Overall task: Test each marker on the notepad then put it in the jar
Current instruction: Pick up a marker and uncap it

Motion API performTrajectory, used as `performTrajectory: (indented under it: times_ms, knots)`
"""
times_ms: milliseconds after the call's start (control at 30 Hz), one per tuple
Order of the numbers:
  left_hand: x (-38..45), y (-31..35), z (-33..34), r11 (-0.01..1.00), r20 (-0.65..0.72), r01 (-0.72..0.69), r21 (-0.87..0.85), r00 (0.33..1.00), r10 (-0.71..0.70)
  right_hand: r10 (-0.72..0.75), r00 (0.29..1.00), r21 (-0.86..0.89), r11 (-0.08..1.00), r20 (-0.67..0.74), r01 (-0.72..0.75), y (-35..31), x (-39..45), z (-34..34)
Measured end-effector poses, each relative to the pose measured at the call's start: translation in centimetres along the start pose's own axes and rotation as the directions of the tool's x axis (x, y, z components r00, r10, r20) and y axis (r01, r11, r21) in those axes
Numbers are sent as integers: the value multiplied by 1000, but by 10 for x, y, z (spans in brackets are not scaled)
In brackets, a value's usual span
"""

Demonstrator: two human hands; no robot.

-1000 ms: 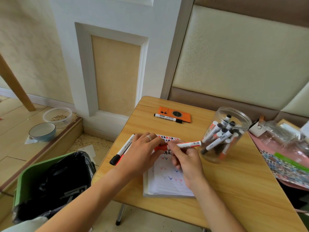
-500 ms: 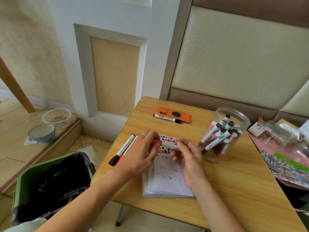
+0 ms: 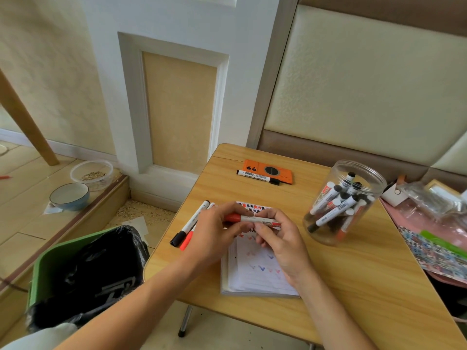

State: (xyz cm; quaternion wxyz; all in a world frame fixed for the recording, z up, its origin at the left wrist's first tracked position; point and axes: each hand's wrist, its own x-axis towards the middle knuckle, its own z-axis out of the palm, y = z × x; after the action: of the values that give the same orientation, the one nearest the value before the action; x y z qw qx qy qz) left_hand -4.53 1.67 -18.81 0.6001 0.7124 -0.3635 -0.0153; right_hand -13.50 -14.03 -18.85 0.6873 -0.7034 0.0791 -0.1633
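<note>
— Why hold the red marker level over the notepad?
— Probably so the left hand pinches its cap while the right hand grips the barrel — jar waits nearby.

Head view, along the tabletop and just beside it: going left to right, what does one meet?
Green bin → two loose markers → left hand → red marker held by both hands → right hand → clear jar of markers → pink clutter at the table's right edge.
</note>
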Motion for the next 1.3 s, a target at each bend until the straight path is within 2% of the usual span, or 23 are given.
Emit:
performTrajectory:
  times_ms: [467,667,733,800,867,933,1033,1133,1200,1300]
  knots:
    - [-6,-2,1,1000,-30,2,-16,1000,-2,-18,1000,-86,996,-14,17,-3,-2,1]
    - [-7,1,5,997,-37,57,-51,998,-59,-39,998,-132,991,-49,32,-5,-1,-1]
    - [-6,-2,7,998,-25,53,-13,998,-54,-78,993,-119,991,-89,67,-12,3,-4]
    - [-4,-6,8,989,54,25,145,998,-33,-147,976,-87,987,-159,134,-27,6,-10]
    - [-3,-12,7,904,176,-52,425,984,-26,-250,934,-93,968,-257,233,-48,7,-20]
    - [-3,-17,4,748,266,-162,643,964,-20,-390,848,-196,920,-358,340,-72,6,-34]
    - [-1,-25,-6,619,357,-292,729,934,20,-609,663,-435,787,-434,438,-105,3,-57]
    - [0,-31,-14,584,369,-293,757,930,-11,-774,499,-684,606,-390,406,-137,3,-80]
    - [0,-32,-17,557,372,-294,777,928,-29,-830,466,-810,484,-306,332,-154,9,-96]
    - [-2,-33,-17,544,374,-299,784,927,-29,-830,522,-909,353,-197,219,-165,23,-115]
